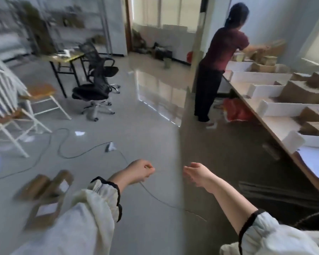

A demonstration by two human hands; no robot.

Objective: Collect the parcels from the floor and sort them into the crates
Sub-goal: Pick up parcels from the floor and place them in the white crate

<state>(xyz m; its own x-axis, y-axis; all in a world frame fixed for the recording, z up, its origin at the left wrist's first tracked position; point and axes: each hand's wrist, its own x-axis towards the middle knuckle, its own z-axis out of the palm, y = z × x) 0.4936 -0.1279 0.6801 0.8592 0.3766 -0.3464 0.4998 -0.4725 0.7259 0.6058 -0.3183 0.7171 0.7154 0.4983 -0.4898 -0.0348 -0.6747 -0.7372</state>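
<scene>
My left hand [141, 171] and right hand [196, 173] hang empty, fingers loosely curled. The parcels [44, 196] lie on the floor, well apart to their left.

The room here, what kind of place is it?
Probably a small workroom for sorting parcels. White crates along a long counter hold brown cardboard parcels, other parcels lie on the floor, and a desk with an office chair stands farther back.

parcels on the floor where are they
The parcels lie on the floor at the lower left of the head view, just left of the left sleeve and nearer the camera than the white chairs.
</scene>
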